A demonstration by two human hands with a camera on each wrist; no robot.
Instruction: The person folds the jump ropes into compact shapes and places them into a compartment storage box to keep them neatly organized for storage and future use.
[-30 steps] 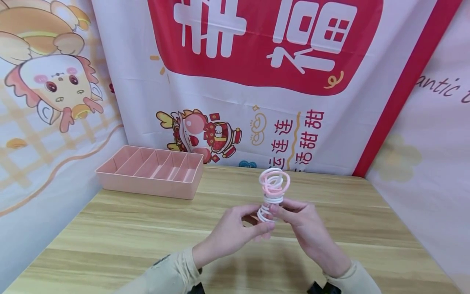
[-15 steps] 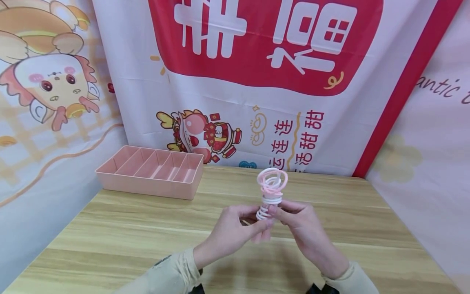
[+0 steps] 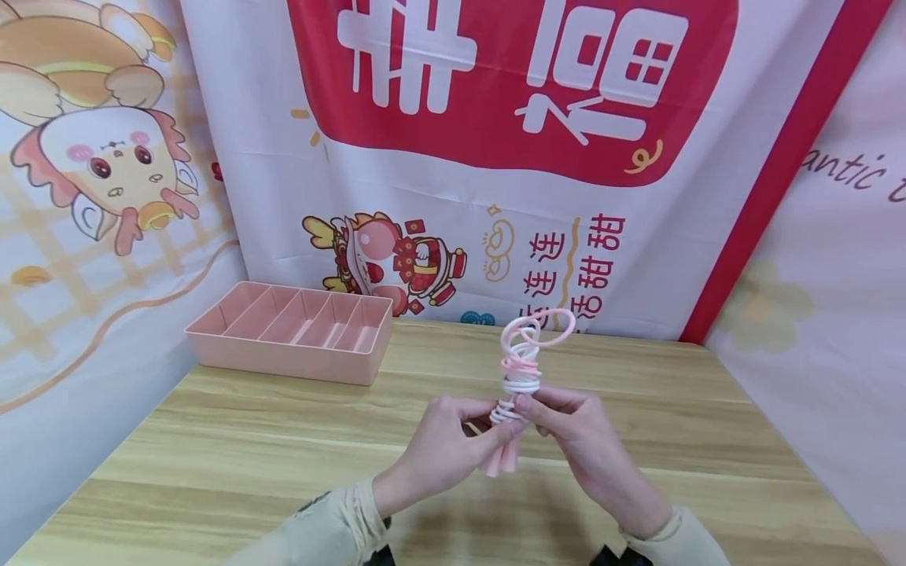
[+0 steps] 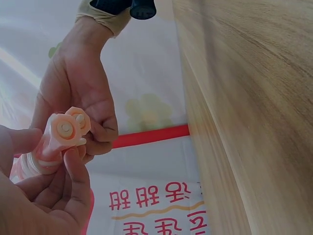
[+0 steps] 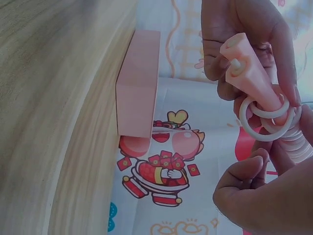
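A jump rope (image 3: 521, 385) with white and pink cord is held upright above the table, its cord coiled around two pink handles (image 5: 254, 78). My left hand (image 3: 446, 442) grips the lower part between thumb and fingers. Higher up, the thumb and fingers of my right hand (image 3: 598, 452) pinch the coils from the right. One pink loop (image 3: 559, 326) sticks out to the right at the top. The handle ends (image 4: 65, 129) face the left wrist camera, side by side. Fingers hide part of the coils.
A pink divided box (image 3: 283, 358) stands at the back left of the wooden table (image 3: 283, 456). Behind the table hangs a printed cloth (image 3: 439, 181), and more printed cloth covers both sides.
The pink loop at the top has swung out to the right, and pink coils now sit tighter below it. The bundle has shifted slightly left, and the handle ends show more below.
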